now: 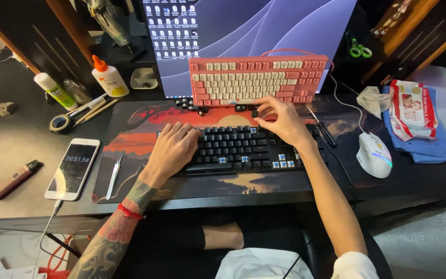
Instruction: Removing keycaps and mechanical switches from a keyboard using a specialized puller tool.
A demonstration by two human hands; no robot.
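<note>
The black keyboard (243,149) lies flat on the table (21,129), on a sunset desk mat (135,124). The left hand (174,147) rests spread and open on its left end. The right hand (280,118) has its grip pinched together on a small black keycap (254,113) at the top edge. The cap looks light, hard and slick, best taken by its sides. Two keyboards are here: the black one and a pink one (258,80) propped against the monitor (243,31). One phone (73,168), one mouse (374,155).

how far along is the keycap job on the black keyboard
Several caps are already off: blue switches show along the black keyboard, loose keycaps lie behind it. The right hand pinches one keycap; the left hand steadies the board. Most caps remain on.
</note>
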